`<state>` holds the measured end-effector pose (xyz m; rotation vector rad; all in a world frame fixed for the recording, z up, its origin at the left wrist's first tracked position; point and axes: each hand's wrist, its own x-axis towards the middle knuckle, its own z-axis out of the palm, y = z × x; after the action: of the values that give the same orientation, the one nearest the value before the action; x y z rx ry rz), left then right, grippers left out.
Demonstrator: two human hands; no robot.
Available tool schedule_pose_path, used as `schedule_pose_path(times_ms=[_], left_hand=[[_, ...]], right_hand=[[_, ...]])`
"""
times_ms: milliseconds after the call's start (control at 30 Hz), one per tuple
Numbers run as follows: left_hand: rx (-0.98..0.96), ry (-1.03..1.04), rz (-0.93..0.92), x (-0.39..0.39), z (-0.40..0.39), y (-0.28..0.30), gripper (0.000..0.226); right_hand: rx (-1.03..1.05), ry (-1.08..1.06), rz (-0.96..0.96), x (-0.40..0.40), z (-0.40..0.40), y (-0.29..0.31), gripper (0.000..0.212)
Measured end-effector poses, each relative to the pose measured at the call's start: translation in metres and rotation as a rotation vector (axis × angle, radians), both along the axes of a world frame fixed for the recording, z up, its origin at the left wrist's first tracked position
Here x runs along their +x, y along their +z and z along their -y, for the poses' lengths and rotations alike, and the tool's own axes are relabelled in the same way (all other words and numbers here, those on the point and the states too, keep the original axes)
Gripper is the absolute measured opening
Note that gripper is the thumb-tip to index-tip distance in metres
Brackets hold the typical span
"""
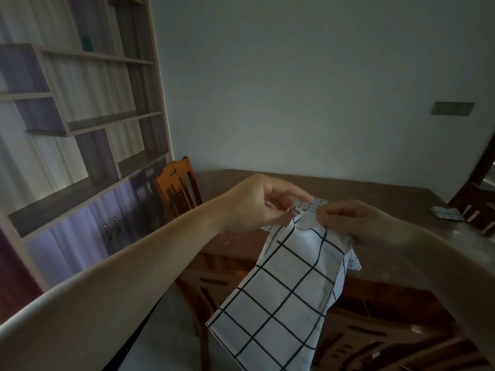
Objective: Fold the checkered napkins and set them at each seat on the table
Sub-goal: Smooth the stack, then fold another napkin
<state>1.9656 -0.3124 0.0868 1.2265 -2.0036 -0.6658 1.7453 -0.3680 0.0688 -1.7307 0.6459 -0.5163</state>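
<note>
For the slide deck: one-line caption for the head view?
Both hands, left hand and right hand, pinch a checkered napkin above the wooden table; a folded napkin lies at right.

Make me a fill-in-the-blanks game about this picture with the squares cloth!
1. Both hands pinch the top edge of a ____ napkin.
2. The left hand and right hand hold it up in the ____.
3. A folded napkin lies on the ____.
4. A wooden ____ stands beside the shelves.

Answers: checkered; air; table; chair
</note>
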Motion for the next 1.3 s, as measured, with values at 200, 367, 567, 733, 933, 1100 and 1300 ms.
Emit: schedule_pose_path(times_ms=[200,367,567,733,933,1100,1300], left_hand=[[-0.097,0.051,-0.057,-0.009,0.004,0.002,0.009],[-0.102,0.083,-0.13,-0.01,0.005,-0.001,0.004],[-0.118,-0.008,-0.061,-0.014,0.009,-0.004,0.024],[-0.072,0.012,-0.153,-0.013,0.011,-0.002,0.011],[-0.079,0.064,-0.256,-0.018,0.015,-0.001,0.012],[0.106,0.027,-0.182,-0.008,0.013,0.006,0.032],[0.117,0.065,0.018,-0.009,0.016,0.003,0.011]], right_hand=[[0.012,0.025,0.013,0.001,-0.001,0.002,0.023],[-0.031,-0.008,-0.003,-0.004,0.003,0.006,0.036],[-0.142,-0.031,-0.046,-0.006,0.006,0.011,0.036],[-0.182,-0.035,-0.036,-0.012,0.005,0.009,0.023],[-0.368,-0.135,0.023,-0.003,0.003,0.011,0.018],[-0.553,-0.26,0.063,-0.005,0.003,0.018,0.034],[-0.605,-0.356,0.065,-0.012,0.009,0.016,0.012]])
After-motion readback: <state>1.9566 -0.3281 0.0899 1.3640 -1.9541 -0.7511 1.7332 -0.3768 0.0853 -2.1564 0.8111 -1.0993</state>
